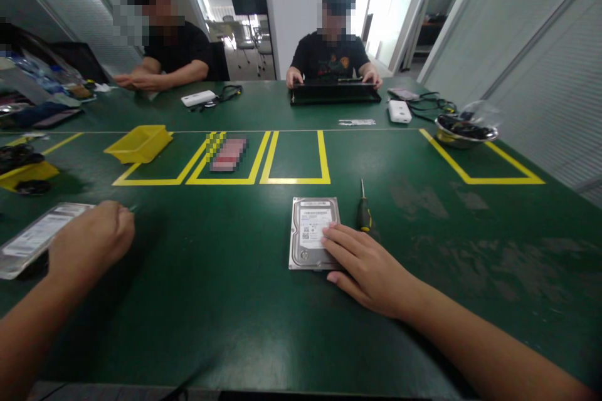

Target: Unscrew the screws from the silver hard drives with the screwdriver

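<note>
The right hand (364, 263) covers the near right corner of the hard drive (313, 232), whose label print is too small to read. The left hand (91, 241) hides the near end of a bagged drive (32, 238). A pixelated patch (228, 153) masks something inside the yellow tape box.

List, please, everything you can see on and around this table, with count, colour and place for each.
hard drive: one, silver, centre near edge, under the right fingers
screwdriver: one, black and yellow handle, just right of the drive
bagged drive: one, silver in clear wrap, far left
yellow tray: one, left of the taped boxes
taped boxes: yellow outlines, mid table
metal bowl: one, silver, right, holding dark parts
laptop: one, black, far side
table: one, green
people: two, black shirts, seated opposite
left hand: closed, beside the bagged drive
right hand: flat, fingers on the hard drive
</note>
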Action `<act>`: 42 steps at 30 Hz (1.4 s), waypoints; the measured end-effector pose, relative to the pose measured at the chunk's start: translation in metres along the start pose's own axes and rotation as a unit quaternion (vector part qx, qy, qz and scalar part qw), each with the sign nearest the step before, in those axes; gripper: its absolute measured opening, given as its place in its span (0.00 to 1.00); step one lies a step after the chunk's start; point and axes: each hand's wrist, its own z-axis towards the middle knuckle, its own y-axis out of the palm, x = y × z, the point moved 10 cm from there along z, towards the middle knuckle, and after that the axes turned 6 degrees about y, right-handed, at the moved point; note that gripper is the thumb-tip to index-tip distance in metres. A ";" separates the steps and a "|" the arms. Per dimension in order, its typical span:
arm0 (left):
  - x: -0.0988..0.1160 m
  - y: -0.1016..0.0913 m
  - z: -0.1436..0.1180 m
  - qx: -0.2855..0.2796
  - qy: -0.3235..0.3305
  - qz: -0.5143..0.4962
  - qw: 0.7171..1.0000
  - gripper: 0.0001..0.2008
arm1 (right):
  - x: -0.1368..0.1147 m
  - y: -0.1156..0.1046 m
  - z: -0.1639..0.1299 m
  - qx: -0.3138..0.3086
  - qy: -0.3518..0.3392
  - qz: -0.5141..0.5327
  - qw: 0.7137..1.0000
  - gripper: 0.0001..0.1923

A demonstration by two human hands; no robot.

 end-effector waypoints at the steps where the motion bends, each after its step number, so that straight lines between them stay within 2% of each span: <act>1: 0.020 0.003 0.001 -0.017 0.022 0.007 1.000 0.15 | 0.000 -0.001 0.000 0.004 -0.001 0.001 1.000 0.26; 2: 0.041 0.003 0.000 -0.016 0.041 0.007 0.999 0.15 | 0.000 -0.001 0.000 0.008 -0.002 0.003 1.000 0.26; 3: 0.070 0.005 -0.002 -0.025 0.088 -0.009 0.996 0.16 | 0.000 -0.002 -0.001 0.012 -0.002 0.006 1.000 0.26; 5: 0.136 0.007 -0.014 -0.046 0.217 -0.062 0.973 0.16 | 0.000 -0.002 -0.001 0.015 -0.002 0.009 1.000 0.26; 7: 0.200 -0.001 -0.038 -0.026 0.352 -0.109 0.929 0.16 | 0.000 -0.001 -0.001 0.013 -0.001 0.009 1.000 0.26; 9: 0.253 -0.015 -0.068 0.018 0.462 -0.158 0.873 0.13 | 0.000 0.000 -0.001 0.009 -0.001 0.006 1.000 0.26; 12: 0.307 -0.036 -0.107 0.075 0.559 -0.228 0.793 0.09 | 0.001 0.003 -0.001 0.006 -0.001 0.002 1.000 0.26; 15: 0.334 -0.044 -0.120 0.079 0.565 -0.308 0.762 0.08 | 0.002 0.004 -0.002 0.009 -0.001 0.008 1.000 0.26; 17: 0.344 -0.044 -0.117 0.059 0.538 -0.370 0.755 0.08 | 0.003 0.005 -0.003 0.012 0.000 0.017 1.000 0.25; 20: 0.349 -0.040 -0.104 0.033 0.463 -0.462 0.756 0.07 | 0.004 0.005 -0.003 0.012 0.001 0.033 0.999 0.23; 23: 0.344 -0.033 -0.090 0.037 0.376 -0.517 0.768 0.07 | 0.005 0.005 -0.003 0.009 0.000 0.043 0.999 0.21; 25: 0.340 -0.029 -0.085 0.048 0.345 -0.529 0.774 0.07 | 0.005 0.005 -0.002 0.001 0.002 0.042 0.999 0.23; 28: 0.336 -0.022 -0.083 0.051 0.334 -0.528 0.779 0.06 | 0.004 0.005 -0.002 -0.005 0.004 0.038 0.999 0.25; 34: 0.324 -0.006 -0.079 0.018 0.300 -0.519 0.800 0.04 | 0.004 0.006 -0.001 -0.023 0.010 0.023 0.999 0.25; 42: 0.311 -0.013 -0.082 0.077 0.325 -0.466 0.820 0.01 | 0.005 0.003 -0.004 0.002 0.006 0.005 1.000 0.28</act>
